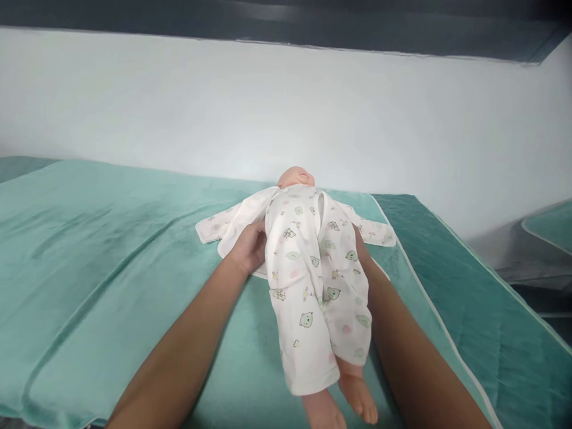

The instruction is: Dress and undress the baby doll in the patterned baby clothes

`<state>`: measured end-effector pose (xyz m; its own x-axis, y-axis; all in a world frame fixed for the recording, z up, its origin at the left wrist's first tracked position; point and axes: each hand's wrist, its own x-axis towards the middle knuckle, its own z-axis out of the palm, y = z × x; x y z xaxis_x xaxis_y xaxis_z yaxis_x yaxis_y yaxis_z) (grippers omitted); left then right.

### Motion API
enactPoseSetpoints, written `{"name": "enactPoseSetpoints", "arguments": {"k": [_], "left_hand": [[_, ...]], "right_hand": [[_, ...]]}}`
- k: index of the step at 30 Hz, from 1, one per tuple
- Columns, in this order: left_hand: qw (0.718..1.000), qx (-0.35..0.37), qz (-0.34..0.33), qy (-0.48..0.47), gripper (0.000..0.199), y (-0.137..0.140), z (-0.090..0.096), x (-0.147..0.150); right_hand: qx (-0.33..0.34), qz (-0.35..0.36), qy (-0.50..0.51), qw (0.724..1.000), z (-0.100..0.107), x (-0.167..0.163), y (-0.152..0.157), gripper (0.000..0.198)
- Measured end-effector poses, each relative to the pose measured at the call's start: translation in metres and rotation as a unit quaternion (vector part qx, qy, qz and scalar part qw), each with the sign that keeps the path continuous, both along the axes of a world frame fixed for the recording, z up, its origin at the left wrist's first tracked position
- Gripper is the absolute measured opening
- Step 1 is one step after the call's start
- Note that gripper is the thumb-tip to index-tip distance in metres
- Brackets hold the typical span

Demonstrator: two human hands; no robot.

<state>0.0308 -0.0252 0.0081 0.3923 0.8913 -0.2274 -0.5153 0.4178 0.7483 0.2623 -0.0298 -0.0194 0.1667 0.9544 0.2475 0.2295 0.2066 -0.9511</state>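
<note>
A baby doll lies on its back, head toward the wall and bare feet toward me. White trousers with green bear prints cover its legs and reach up over its body. Under it a white long-sleeved baby top is spread open, sleeves out to both sides. My left hand is closed against the doll's left-of-view side at the trousers, its fingertips hidden behind the cloth. On the opposite side, my right hand is mostly covered by the trousers, so its fingers do not show.
A green sheet with a few creases covers the bed. Darker green quilted padding shows along the right. A white wall stands right behind the doll's head. Another green-covered surface is at the far right.
</note>
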Motion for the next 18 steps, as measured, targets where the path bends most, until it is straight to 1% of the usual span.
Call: {"name": "enactPoseSetpoints", "arguments": {"k": [2,6,8,13,18], "left_hand": [[1.000,0.003,-0.004,0.001,0.038,0.0014,0.0000,-0.0021],[0.999,-0.017,-0.022,0.024,0.035,0.0044,-0.0036,-0.0040],[0.999,-0.013,-0.025,0.034,0.035,0.0054,-0.0049,-0.0038],[0.999,0.009,-0.007,0.040,0.038,0.0054,-0.0033,-0.0012],[0.999,0.005,0.020,0.039,0.042,0.0053,-0.0023,0.0007]], "right_hand": [[-0.025,0.003,0.031,0.999,0.0011,-0.0004,-0.0003,0.028],[-0.054,0.023,0.055,0.997,0.0037,-0.0030,-0.0008,0.039],[-0.062,0.033,0.056,0.996,0.0041,-0.0037,-0.0008,0.042],[-0.056,0.028,0.022,0.998,0.0030,-0.0021,0.0028,0.028],[-0.054,-0.004,-0.016,0.998,0.0025,-0.0008,0.0091,0.028]]}}
